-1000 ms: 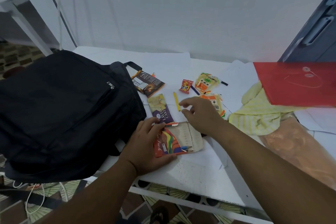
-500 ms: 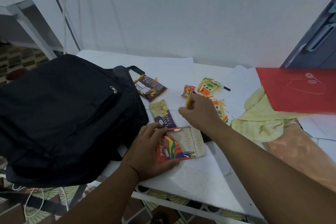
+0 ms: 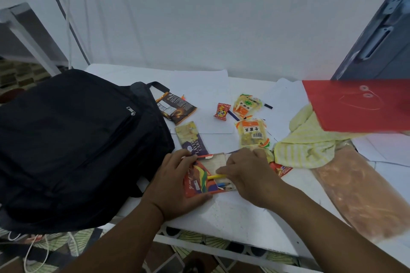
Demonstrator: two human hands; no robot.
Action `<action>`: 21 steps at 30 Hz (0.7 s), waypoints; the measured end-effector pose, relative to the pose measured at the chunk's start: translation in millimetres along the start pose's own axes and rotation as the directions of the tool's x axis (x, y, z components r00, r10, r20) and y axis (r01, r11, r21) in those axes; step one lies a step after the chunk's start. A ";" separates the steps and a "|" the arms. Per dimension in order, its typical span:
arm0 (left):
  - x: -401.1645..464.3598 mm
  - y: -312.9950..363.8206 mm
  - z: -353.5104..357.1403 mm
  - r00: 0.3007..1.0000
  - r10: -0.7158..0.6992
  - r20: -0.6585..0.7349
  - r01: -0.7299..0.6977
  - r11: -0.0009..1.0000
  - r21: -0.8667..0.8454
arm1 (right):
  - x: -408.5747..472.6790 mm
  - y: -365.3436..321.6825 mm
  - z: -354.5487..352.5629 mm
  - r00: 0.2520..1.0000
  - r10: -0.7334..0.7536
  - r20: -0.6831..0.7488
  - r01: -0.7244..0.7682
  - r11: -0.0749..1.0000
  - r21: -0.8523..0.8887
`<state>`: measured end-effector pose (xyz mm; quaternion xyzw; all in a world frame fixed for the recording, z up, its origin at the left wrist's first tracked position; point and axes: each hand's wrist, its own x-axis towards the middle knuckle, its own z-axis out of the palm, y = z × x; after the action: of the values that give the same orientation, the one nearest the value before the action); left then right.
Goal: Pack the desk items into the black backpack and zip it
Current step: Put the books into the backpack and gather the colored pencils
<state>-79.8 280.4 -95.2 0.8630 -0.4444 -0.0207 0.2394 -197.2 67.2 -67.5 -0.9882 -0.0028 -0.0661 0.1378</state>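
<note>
Centrally, the left hand (image 3: pixel 175 180) grips the coloured-pencil box (image 3: pixel 205 176) flat on the white desk (image 3: pixel 244 221), steadying its open mouth just right of the black backpack (image 3: pixel 73 146). Its partner, the right hand (image 3: pixel 246 173), pinches a yellow pencil (image 3: pixel 216 176), evidently to slide it in. Beyond the box, snack packets (image 3: pixel 253 134) lie unpacked; the backpack looks zipped.

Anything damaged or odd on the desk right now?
The pencil box the left hand holds looks torn along its top flap. The red folder lies skewed over the yellow cloth. Nothing spilled.
</note>
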 end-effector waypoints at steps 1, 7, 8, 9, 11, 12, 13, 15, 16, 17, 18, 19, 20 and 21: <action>0.0 0.2 -0.4 1.000 0.002 -0.003 -0.002 1.000 -0.002 | -1.5 -2.1 -0.6 1.000 0.007 0.020 -0.008 1.000 0.014; -0.5 0.6 -0.9 1.000 0.006 -0.011 -0.006 1.000 -0.002 | -10.3 5.9 2.9 0.993 0.096 -0.065 -0.088 0.989 0.120; -0.6 0.3 -0.8 1.000 0.003 -0.008 -0.003 1.000 -0.003 | -11.7 8.0 5.9 0.991 0.102 -0.085 -0.093 0.991 0.098; -0.6 0.4 -0.9 1.000 0.001 -0.005 -0.001 1.000 -0.003 | -12.0 7.7 6.6 0.990 0.104 -0.092 -0.096 0.992 0.083; -0.4 0.6 -1.1 1.000 0.001 -0.003 -0.001 1.000 0.002 | -10.2 5.6 6.4 0.989 0.112 -0.096 -0.106 0.992 0.062; -0.3 0.6 -1.0 1.000 0.001 -0.004 -0.001 1.000 0.001 | -9.4 5.4 5.9 0.988 0.131 -0.081 -0.127 0.990 0.058; -0.2 0.8 -1.2 1.000 -0.001 -0.003 0.001 1.000 -0.003 | -9.1 5.6 6.1 0.986 0.148 -0.074 -0.145 0.988 0.051; -0.1 0.9 -1.3 1.000 -0.005 0.002 0.005 1.000 -0.008 | -9.4 5.2 6.8 0.986 0.155 -0.060 -0.153 0.987 0.049; 0.0 0.7 -1.2 1.000 -0.005 0.001 0.005 1.000 -0.009 | -9.3 4.8 7.4 0.987 0.148 -0.063 -0.145 0.988 0.051; -0.1 0.4 -1.0 1.000 -0.004 0.000 0.004 1.000 -0.010 | -9.0 4.3 7.7 0.989 0.133 -0.064 -0.130 0.990 0.055; -0.1 0.4 -1.0 1.000 -0.003 -0.001 0.003 1.000 -0.010 | -8.8 3.4 7.8 0.991 0.109 -0.076 -0.105 0.993 0.055; 0.1 0.4 -0.9 1.000 -0.003 -0.003 0.003 1.000 -0.011 | -8.6 2.2 8.4 0.992 0.081 -0.097 -0.076 0.995 0.059; 0.1 0.3 -0.7 1.000 -0.005 -0.003 0.005 1.000 -0.011 | -8.5 1.0 9.9 0.991 0.055 -0.119 -0.047 0.996 0.070; 0.3 0.4 -0.6 1.000 -0.007 -0.003 0.007 1.000 -0.010 | -8.9 -0.1 11.3 0.990 0.029 -0.137 -0.019 0.997 0.076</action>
<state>-79.8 280.2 -94.4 0.8632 -0.4411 -0.0225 0.2445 -204.6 70.5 -79.3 -0.9754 0.0162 -0.1326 0.1751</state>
